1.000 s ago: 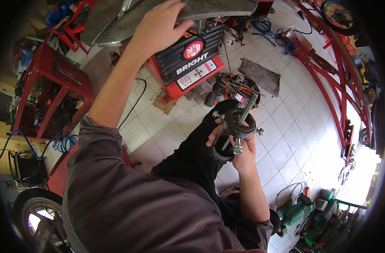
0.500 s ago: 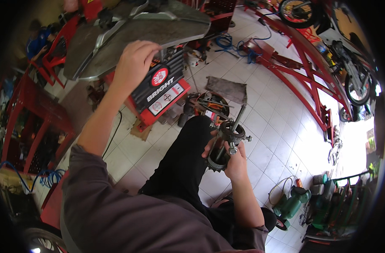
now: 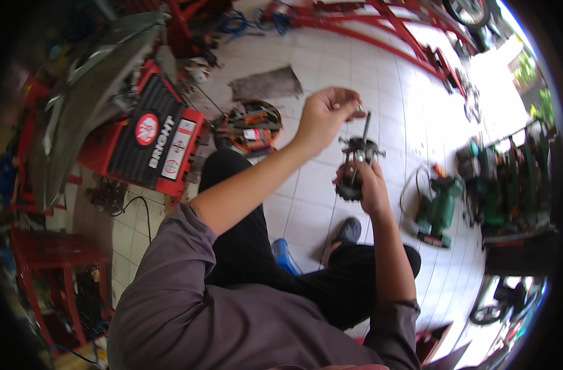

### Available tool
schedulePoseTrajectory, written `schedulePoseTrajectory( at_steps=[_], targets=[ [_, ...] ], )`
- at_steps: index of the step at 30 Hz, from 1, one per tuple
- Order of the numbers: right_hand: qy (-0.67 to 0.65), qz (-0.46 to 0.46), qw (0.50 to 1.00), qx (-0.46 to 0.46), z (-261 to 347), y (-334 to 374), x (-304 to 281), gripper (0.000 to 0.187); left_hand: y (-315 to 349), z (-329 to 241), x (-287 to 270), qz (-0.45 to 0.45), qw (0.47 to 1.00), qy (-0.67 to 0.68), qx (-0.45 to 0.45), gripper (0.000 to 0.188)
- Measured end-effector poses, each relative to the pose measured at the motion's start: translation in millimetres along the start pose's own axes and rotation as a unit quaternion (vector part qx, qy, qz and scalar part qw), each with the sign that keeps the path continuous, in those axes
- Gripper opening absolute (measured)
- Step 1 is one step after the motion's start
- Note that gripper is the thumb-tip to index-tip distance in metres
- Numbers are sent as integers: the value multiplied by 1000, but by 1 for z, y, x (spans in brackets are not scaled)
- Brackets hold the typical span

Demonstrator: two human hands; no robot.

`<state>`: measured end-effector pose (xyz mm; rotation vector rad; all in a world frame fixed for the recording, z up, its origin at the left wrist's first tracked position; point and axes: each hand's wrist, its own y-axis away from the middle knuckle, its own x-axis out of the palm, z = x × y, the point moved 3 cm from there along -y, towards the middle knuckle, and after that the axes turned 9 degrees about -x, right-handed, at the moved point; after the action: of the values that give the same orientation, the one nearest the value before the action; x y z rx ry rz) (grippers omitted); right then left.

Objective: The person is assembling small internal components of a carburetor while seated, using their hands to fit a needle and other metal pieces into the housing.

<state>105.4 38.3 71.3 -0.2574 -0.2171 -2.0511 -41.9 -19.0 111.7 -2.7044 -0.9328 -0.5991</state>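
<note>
A glossy white square-tiled floor (image 3: 327,61) spreads through the room. A long red metal frame (image 3: 380,31) runs along its far edge; a boxy red metal rack (image 3: 56,250) stands at its near left corner. Glaring white daylight (image 3: 488,74) comes in at the far right corner, beside green leafy plants (image 3: 544,108), laying a pale sheen over the nearby tiles; the left edge is dimmer.

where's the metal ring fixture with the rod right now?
Head view, right of centre: the metal ring fixture is held in the right grip, below and to the right of the left grip.
</note>
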Motion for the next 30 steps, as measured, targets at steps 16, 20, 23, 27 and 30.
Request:
schedulePoseTrajectory(
  at_steps=[16,20,23,27,30],
  targets=[
    [11,-122,982,143,-64,-29,-59,30,-58,120,-15,-23,995,-39,-89,10],
    [7,-104,983,149,-68,-27,-56,29,-58,117,-17,-11,996,-6,-92,11],
    [-1,-102,983,152,-70,-22,-51,28,-49,116,-15,0,995,-15,-99,12],
    [6,-101,983,154,-70,-14,-46,27,-42,116,-17,-3,995,-23,-100,11],
    [7,-101,984,150,-68,-12,-45,27,-40,117,-18,3,995,-19,-103,11]
  ],
)
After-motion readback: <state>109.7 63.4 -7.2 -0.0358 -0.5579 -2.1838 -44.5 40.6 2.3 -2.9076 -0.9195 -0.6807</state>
